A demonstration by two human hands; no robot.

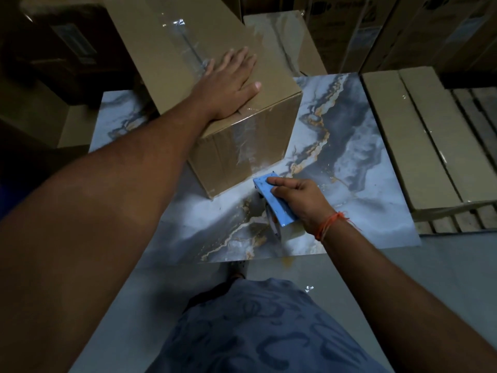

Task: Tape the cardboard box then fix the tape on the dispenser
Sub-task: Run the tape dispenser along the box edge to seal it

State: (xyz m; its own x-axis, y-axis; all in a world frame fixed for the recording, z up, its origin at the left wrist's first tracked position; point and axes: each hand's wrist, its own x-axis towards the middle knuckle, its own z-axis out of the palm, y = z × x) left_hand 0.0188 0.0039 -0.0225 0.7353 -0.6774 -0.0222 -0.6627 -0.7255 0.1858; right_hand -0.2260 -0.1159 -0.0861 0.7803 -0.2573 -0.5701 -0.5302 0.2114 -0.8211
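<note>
the cardboard box (204,84) sits on the marbled worktop (349,146), turned at an angle, its flaps closed. a strip of clear tape (188,49) runs along the top seam and comes down over the near side toward the bottom edge, so the taping looks done or nearly so. the left hand (231,82) lies flat and open on the box top, fingers spread, pressing down and gripping nothing. just beside the box's near bottom corner, the right hand (298,203) is closed around the blue tape dispenser (274,200), its nose pointing at the foot of the strip. whether the tape is cut free there is too small to tell. fixing the tape on the dispenser seems not yet begun. more cartons (411,135) are stacked to the right.
</note>
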